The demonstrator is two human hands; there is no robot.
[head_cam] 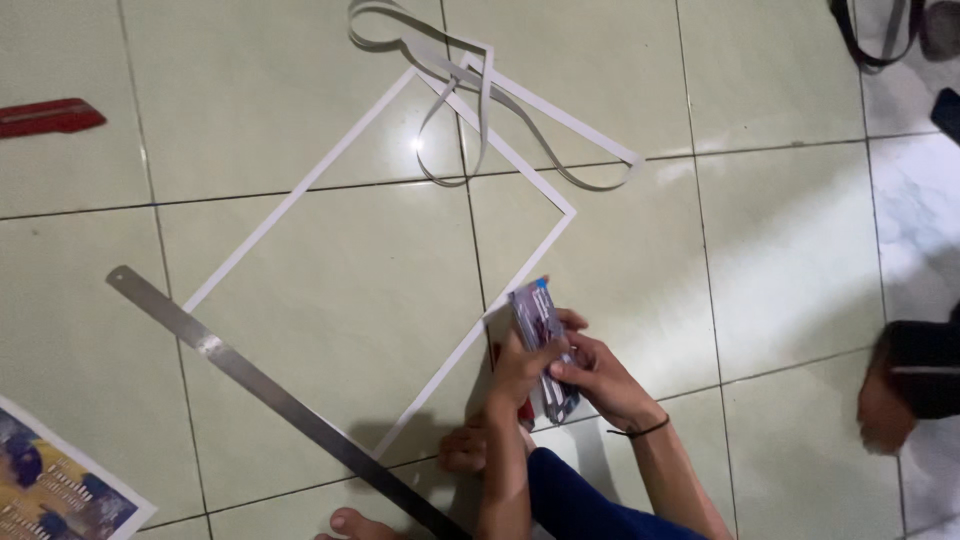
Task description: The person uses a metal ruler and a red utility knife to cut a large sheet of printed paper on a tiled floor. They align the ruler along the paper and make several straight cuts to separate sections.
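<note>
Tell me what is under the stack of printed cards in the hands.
Under the stack of printed cards shows a sliver of something red, then floor tile. Left hand and right hand cover the stack's lower part and most of the red thing.

A small stack of printed cards (pixel 543 345), rectangular with purple, blue and white print, stands on edge low in the middle of the view, gripped between both hands. At the bottom left corner a printed sheet (pixel 55 485) lies flat on the floor, dark blue and yellow with a white border, cut off by the frame
</note>
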